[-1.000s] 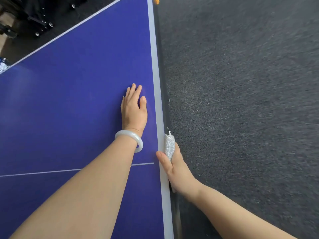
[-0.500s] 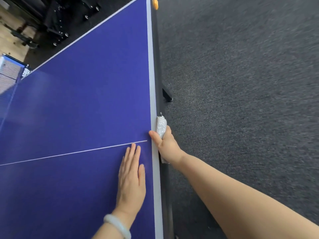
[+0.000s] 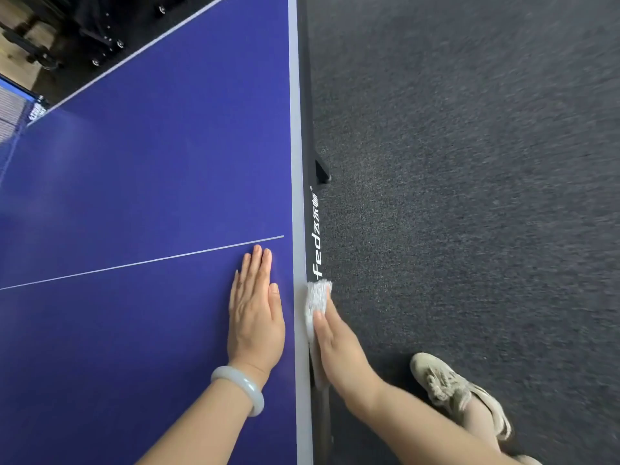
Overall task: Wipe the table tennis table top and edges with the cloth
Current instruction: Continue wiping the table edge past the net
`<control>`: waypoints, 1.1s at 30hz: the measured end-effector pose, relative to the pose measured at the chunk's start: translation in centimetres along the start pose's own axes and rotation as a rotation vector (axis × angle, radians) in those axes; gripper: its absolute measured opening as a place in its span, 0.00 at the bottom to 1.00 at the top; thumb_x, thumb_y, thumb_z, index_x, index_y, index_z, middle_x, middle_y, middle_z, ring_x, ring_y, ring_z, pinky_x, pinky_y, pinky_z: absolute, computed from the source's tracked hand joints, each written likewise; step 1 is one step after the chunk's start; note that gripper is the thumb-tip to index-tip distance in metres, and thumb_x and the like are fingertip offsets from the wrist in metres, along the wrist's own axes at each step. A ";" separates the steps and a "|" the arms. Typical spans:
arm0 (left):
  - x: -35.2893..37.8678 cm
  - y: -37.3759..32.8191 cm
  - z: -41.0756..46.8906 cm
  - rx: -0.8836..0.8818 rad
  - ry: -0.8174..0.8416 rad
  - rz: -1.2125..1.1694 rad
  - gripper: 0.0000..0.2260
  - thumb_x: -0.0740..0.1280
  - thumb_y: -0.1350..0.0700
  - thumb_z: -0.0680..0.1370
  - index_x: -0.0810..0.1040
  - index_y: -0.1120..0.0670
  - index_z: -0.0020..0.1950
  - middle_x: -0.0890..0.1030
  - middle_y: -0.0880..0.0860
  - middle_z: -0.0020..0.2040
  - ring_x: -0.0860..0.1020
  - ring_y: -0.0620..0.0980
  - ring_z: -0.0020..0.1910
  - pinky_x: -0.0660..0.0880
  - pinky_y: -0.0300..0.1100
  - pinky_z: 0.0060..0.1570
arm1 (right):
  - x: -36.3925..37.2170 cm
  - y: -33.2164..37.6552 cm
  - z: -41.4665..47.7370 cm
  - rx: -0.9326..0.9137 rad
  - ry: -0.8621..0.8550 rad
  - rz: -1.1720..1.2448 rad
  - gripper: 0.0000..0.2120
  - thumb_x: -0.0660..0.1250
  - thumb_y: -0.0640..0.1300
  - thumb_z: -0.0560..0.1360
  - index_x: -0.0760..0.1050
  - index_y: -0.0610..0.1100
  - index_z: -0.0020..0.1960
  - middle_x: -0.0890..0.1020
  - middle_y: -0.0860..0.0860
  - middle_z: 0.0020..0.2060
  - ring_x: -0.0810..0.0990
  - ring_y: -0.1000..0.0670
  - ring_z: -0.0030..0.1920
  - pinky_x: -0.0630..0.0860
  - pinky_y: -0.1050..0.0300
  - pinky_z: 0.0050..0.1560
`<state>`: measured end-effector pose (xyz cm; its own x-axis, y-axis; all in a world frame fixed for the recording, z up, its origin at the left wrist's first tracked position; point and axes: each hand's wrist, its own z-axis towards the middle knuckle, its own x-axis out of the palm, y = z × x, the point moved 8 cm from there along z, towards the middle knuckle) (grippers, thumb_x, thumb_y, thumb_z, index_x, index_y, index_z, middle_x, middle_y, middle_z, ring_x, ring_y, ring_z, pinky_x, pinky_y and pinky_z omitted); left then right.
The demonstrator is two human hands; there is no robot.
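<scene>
- a dark grey carpet floor (image 3: pixel 469 162) lies right of the blue table tennis desk (image 3: pixel 151 196). a beige laced shoe (image 3: pixel 449 387) stands on it near the right forearm. a net (image 3: pixel 13 112) shows at far left, and black wheeled frames (image 3: pixel 100 35) beyond the desk.
- the left hand (image 3: pixel 256 317), with a pale smooth bangle (image 3: pixel 241 385) on its wrist, lies flat on the desk top, fingers straight and together, just short of the thin white centre line (image 3: pixel 141 263).
- the right hand (image 3: pixel 339 347) holds the white-grey speckled cloth (image 3: pixel 317 297) against the black side edge (image 3: pixel 315 236), thumb on it, other fingers hidden.
- the cloth's long axis runs along the edge, its far end just beside the white lettering.
</scene>
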<state>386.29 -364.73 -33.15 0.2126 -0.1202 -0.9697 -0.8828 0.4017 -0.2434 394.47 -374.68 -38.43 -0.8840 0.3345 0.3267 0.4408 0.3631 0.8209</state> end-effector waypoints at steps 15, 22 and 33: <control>-0.1 -0.4 0.0 0.033 -0.005 0.027 0.24 0.47 0.53 0.83 0.55 0.55 0.80 0.54 0.48 0.80 0.49 0.44 0.80 0.49 0.48 0.79 | 0.3 -3.4 -2.4 -0.223 0.001 -0.004 0.26 0.51 0.47 0.86 0.46 0.51 0.81 0.49 0.63 0.80 0.46 0.66 0.78 0.45 0.55 0.80; 0.0 -0.1 -0.2 0.026 0.003 0.042 0.23 0.51 0.58 0.85 0.54 0.54 0.81 0.53 0.48 0.81 0.49 0.44 0.80 0.49 0.48 0.79 | -1.0 3.9 6.0 -0.163 -0.035 -0.026 0.24 0.51 0.47 0.86 0.48 0.51 0.81 0.53 0.55 0.80 0.51 0.57 0.79 0.49 0.65 0.76; -0.1 -0.1 0.1 0.030 -0.021 0.025 0.22 0.50 0.58 0.85 0.55 0.54 0.80 0.54 0.48 0.81 0.50 0.45 0.80 0.47 0.46 0.78 | 1.6 -6.0 -6.9 -0.285 -0.003 0.049 0.26 0.50 0.41 0.85 0.46 0.45 0.81 0.48 0.59 0.81 0.46 0.60 0.80 0.45 0.58 0.80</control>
<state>386.41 -364.63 -33.06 0.1994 -0.0911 -0.9757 -0.8750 0.4318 -0.2192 389.33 -382.27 -39.60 -0.8619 0.3480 0.3687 0.4214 0.0875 0.9026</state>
